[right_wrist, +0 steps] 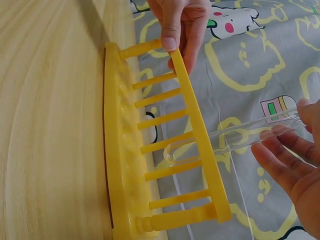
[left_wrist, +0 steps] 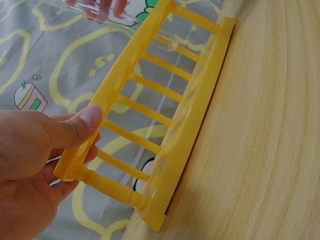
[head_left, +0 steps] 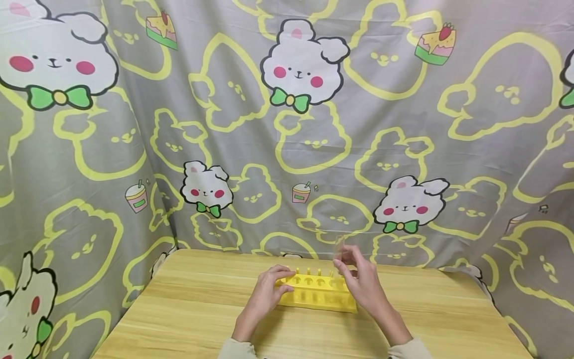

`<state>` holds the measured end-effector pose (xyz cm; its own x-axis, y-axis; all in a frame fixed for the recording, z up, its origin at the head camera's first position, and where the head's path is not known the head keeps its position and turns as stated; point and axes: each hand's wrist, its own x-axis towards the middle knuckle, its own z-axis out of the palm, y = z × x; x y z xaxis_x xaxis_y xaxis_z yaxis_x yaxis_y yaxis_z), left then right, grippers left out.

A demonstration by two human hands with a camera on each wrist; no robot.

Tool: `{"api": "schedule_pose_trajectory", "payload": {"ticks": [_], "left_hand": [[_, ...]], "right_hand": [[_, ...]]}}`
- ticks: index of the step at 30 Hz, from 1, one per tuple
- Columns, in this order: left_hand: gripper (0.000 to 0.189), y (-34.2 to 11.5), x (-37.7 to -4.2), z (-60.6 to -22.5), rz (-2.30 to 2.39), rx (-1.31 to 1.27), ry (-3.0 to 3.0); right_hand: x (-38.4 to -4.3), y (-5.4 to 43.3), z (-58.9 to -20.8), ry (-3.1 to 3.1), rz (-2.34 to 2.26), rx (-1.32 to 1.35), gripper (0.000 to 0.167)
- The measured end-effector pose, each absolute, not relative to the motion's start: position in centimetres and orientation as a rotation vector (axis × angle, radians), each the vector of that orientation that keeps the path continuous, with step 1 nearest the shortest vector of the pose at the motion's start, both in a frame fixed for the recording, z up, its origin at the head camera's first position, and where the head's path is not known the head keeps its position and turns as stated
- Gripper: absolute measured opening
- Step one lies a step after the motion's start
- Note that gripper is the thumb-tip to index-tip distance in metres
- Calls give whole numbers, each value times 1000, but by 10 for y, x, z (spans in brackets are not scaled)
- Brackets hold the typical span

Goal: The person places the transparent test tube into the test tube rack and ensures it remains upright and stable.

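A yellow test tube rack (head_left: 314, 304) stands on the wooden table, with a row of round holes along its top bar and short pegs behind them. My left hand (head_left: 268, 289) grips the left end of that top bar, thumb in front, as the left wrist view shows of the rack (left_wrist: 186, 132). Between the fingers and thumb of my right hand (head_left: 364, 280) is a clear glass test tube (right_wrist: 227, 139), held upright over the rack's right part. Its rounded bottom reaches down through the top bar and sits between the bars and the base.
The light wooden table (head_left: 188, 299) spreads out on both sides of the rack. Behind it hangs a grey curtain (head_left: 251, 149) printed with rabbits and yellow outlines, meeting the table's back edge and wrapping round its sides.
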<state>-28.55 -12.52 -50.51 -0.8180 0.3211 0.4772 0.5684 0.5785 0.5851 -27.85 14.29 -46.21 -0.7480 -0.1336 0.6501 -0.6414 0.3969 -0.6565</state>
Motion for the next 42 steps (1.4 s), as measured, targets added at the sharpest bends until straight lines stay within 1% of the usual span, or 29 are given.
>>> {"api": "schedule_pose_trajectory", "payload": {"ticks": [12, 25, 35, 42], "left_hand": [[37, -126, -286, -506, -1085, -725, -2497], [37, -125, -285, -505, -1096, -735, -2485], [37, -125, -286, -506, -1092, -742, -2486], [37, -125, -285, -505, -1085, -738, -2486]], "right_hand": [[-277, 142, -468, -2138, 1363, 678, 22], [-278, 141, -475, -2106, 1388, 691, 26], [-275, 143, -474, -2164, 1369, 695, 21], [-277, 143, -479, -2185, 1356, 681, 22]]}}
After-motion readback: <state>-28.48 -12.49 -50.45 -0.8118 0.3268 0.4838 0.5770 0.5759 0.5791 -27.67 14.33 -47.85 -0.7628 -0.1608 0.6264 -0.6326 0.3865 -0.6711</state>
